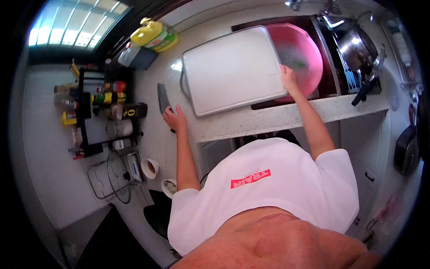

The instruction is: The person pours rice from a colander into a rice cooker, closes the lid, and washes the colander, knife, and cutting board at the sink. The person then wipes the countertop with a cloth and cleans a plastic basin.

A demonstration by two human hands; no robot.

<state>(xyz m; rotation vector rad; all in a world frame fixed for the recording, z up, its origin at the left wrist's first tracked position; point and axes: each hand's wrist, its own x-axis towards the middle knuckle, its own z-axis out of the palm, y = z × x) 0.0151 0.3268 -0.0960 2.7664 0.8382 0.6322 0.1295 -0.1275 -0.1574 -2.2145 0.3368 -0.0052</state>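
A knife [162,95] lies on the counter with its blade pointing away from me. My left hand [175,120] is at its dark handle, fingers curled over it and thumb apart. To the right, a large white cutting board [233,69] with a grey rim rests on the counter and partly overlaps the sink opening. My right hand [290,79] is closed on the board's right edge. Beside that hand, a pink basin [316,62] sits in the sink, holding cloudy water and something green that is blurred.
Yellow jug [154,36] and grey-white container [136,57] stand at the back left. A black rack [85,112] of bottles is at the left, with a glass lid [118,177] and cup [150,169] nearer. Metal pot [357,47] stands right of the sink.
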